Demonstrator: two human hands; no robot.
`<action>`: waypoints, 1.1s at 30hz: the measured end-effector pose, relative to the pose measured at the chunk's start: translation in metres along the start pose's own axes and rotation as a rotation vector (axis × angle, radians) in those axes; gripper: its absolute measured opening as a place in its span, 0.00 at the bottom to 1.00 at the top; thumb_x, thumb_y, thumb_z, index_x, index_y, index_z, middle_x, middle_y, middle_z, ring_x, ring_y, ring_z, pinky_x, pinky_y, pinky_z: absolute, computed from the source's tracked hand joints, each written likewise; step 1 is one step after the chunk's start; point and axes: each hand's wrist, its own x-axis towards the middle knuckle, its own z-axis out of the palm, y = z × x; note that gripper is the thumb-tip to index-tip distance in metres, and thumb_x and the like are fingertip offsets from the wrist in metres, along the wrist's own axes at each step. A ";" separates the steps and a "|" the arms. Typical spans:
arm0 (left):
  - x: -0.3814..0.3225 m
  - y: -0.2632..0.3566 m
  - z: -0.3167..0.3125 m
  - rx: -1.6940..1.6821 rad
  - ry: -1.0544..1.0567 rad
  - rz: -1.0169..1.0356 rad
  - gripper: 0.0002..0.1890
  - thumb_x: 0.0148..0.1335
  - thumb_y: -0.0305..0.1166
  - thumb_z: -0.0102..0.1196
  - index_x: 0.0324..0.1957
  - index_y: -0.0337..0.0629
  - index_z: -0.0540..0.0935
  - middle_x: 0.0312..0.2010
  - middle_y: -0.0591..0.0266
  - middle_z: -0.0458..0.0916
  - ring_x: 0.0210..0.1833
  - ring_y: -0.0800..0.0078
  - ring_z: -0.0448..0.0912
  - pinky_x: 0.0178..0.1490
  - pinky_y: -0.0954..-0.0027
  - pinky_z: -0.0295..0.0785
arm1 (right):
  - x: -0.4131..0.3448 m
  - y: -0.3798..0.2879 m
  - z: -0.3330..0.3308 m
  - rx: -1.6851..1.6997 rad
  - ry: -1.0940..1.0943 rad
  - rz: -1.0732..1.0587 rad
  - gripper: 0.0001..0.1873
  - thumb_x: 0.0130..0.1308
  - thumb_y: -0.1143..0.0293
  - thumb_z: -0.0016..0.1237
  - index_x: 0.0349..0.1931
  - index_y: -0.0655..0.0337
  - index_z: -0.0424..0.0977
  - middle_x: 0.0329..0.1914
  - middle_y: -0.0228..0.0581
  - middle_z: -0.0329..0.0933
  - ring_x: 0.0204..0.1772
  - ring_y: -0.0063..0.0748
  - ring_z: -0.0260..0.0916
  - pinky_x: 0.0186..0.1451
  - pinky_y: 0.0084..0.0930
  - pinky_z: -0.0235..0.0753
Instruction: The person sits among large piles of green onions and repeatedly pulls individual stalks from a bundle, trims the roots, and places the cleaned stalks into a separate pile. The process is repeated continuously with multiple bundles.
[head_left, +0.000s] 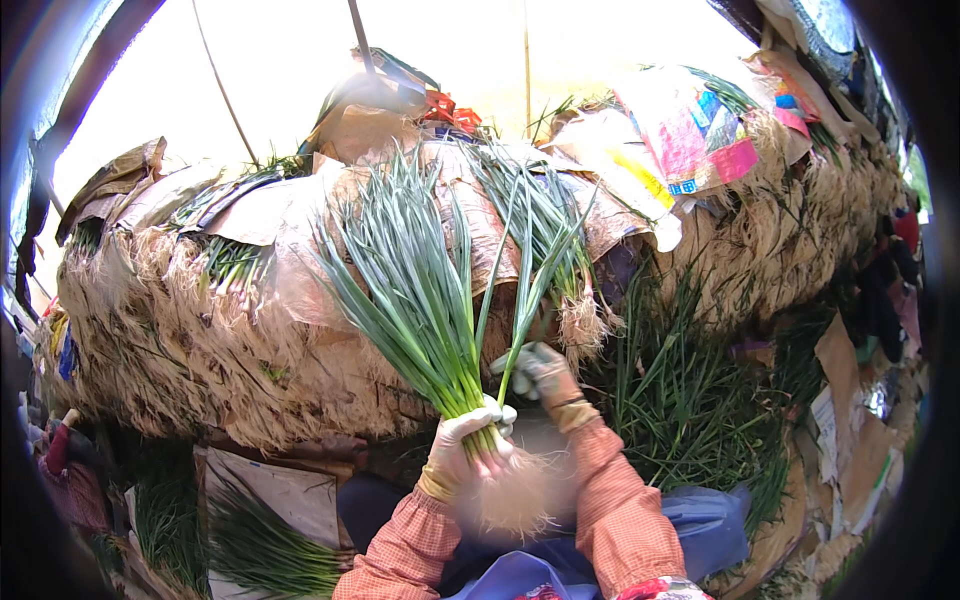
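Note:
A bunch of long green-leaved allium plants (427, 300) with pale roots stands upright in my left hand (465, 442), which wears a light glove and closes around the white stems just above the roots. To its right is my gloved right hand (544, 379), blurred, beside a leafy stalk (529, 300) that leans away from the bunch. Whether the right fingers grip that stalk cannot be told. Behind my hands, another bunch (551, 225) lies on the pile with its roots hanging towards me.
A long stack of rooted plants (225, 352), partly covered by sacks (465, 202), spans the view. Loose greens (690, 405) lie at the right, others (270, 544) at the lower left near a pale board (292, 495). A person (71, 480) is at the far left.

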 end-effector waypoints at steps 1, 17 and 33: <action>-0.001 0.000 0.000 0.030 0.005 -0.019 0.13 0.54 0.33 0.57 0.39 0.37 0.74 0.35 0.51 0.76 0.26 0.66 0.77 0.31 0.64 0.77 | 0.001 0.017 -0.027 -0.009 0.100 -0.094 0.16 0.72 0.60 0.41 0.36 0.59 0.81 0.14 0.24 0.66 0.15 0.13 0.57 0.17 0.11 0.55; -0.003 0.001 -0.004 -0.144 -0.080 -0.049 0.33 0.55 0.28 0.54 0.64 0.32 0.63 0.37 0.45 0.81 0.31 0.65 0.80 0.27 0.65 0.80 | 0.024 -0.095 -0.107 -0.732 0.524 -0.058 0.17 0.67 0.57 0.49 0.46 0.61 0.75 0.36 0.43 0.81 0.20 0.27 0.74 0.30 0.28 0.75; 0.044 0.006 0.014 0.223 -0.073 0.053 0.21 0.61 0.34 0.52 0.50 0.26 0.73 0.29 0.38 0.81 0.19 0.58 0.80 0.24 0.66 0.80 | -0.059 -0.006 -0.029 -0.783 -0.029 -0.418 0.17 0.67 0.53 0.50 0.37 0.59 0.74 0.21 0.42 0.73 0.25 0.40 0.74 0.28 0.34 0.72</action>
